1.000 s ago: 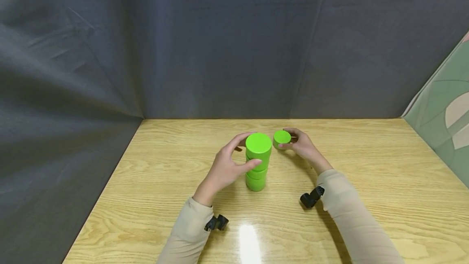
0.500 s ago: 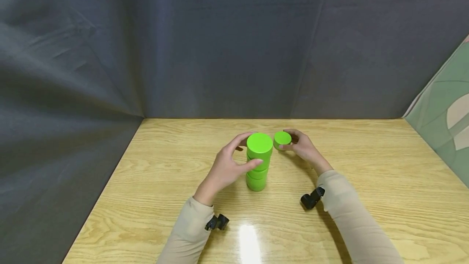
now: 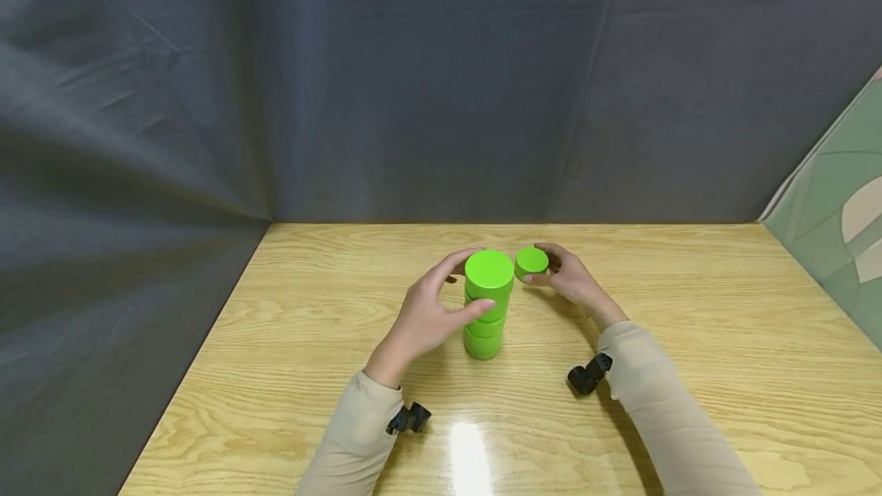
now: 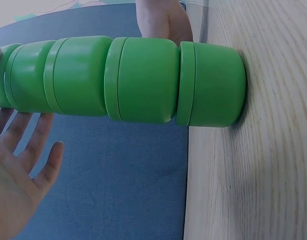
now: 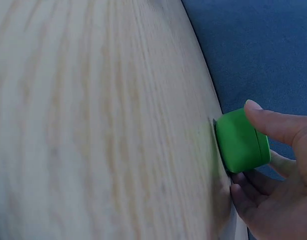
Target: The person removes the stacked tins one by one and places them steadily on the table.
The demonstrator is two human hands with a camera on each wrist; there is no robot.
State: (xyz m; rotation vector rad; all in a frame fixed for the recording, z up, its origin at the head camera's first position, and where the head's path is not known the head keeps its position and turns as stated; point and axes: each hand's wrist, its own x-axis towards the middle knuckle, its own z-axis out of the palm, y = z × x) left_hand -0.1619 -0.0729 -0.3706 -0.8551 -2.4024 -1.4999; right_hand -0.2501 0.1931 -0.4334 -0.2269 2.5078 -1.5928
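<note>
Several green round lidded jars (image 3: 491, 282) stand in one tall column on the wooden table. My left hand (image 3: 427, 320) holds the column near its top, thumb across the near side and fingers round the far side. The left wrist view shows seams below the lids and slight sideways offsets between the stacked jars (image 4: 143, 80). To the right and a little farther back, my right hand (image 3: 568, 278) grips a single green jar (image 3: 532, 260) between thumb and fingers. In the right wrist view that jar (image 5: 239, 142) sits right at the table surface, thumb on its side.
The light wooden table (image 3: 310, 343) ends at a dark cloth wall (image 3: 441, 98) at the back, with more dark cloth (image 3: 124, 266) on the left. A green patterned panel (image 3: 834, 197) borders the right side. Small black cameras (image 3: 586, 375) sit on both wrists.
</note>
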